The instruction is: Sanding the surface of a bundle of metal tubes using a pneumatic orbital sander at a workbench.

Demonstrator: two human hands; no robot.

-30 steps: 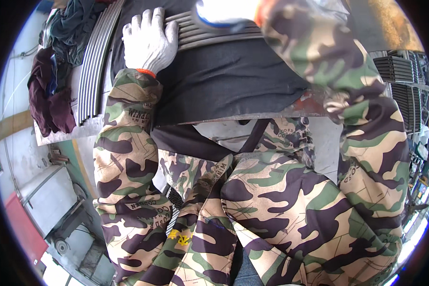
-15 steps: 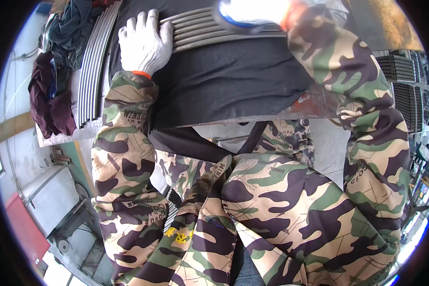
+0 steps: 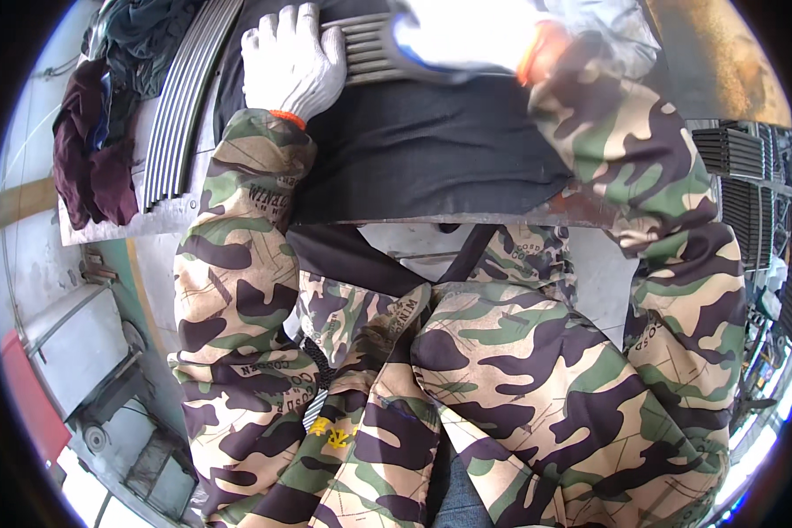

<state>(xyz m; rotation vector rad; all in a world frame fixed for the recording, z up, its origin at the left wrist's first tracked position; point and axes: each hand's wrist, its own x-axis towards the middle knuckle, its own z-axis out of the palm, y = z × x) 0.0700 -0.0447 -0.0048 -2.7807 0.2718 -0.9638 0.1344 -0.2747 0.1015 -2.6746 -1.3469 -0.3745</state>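
Observation:
My left hand (image 3: 292, 66), in a white knitted glove with an orange cuff, lies flat with its fingers spread at the left end of a row of grey metal rods (image 3: 368, 55). The rods lie side by side on a black cloth (image 3: 431, 145) over the table. Across their right part is my right hand (image 3: 480, 35), also in a white glove with an orange cuff. It is overexposed and smeared by motion, so its fingers do not show. A dark blue curved edge shows along its left and lower side; what it belongs to I cannot make out.
More metal rods (image 3: 187, 106) lie in a row to the left, beside dark crumpled clothes (image 3: 88, 150). A pale plastic bag or cloth (image 3: 620, 40) sits beyond my right wrist. Stacked dark metal parts (image 3: 729, 152) stand at the right, below a rust-stained sheet (image 3: 722, 57).
The view has shifted a little. My left hand appears slightly farther right and up, still flat at the rods. My right hand stays blurred over the rods, its blue edge slightly farther left.

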